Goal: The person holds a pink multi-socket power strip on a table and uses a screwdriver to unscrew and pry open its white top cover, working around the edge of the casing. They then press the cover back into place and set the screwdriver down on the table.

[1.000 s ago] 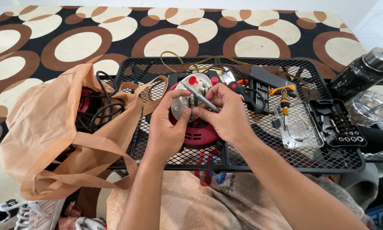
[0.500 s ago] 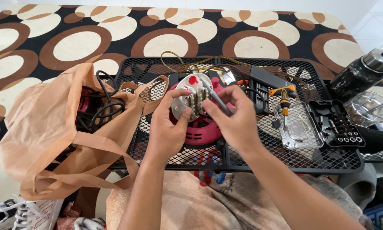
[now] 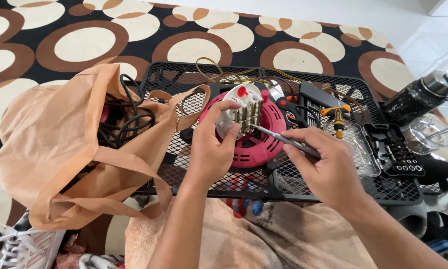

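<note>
Tan cloth bag [image 3: 59,149] slumps at the left edge of the black mesh bench [image 3: 303,187], its mouth open on a tangle of black cable [image 3: 127,122]. Just right of it, the left hand [image 3: 211,149] grips a round white socket plate [image 3: 240,115], fingers [image 3: 215,112] curled tight around its rim, holding it tilted above the pink cable reel [image 3: 259,142] that sits on the mesh. The right hand [image 3: 323,167] has its fingers pinched shut on a thin metal screwdriver [image 3: 284,140], whose tip touches the brass contacts in the plate's middle. Further right lie an orange-handled tool [image 3: 337,117], a clear plastic lid [image 3: 361,154] and a black bit case [image 3: 396,149]. Off the bench's right end stands a dark bottle [image 3: 418,97]. A brown-and-cream circled rug [image 3: 84,42] lies underneath.
</note>
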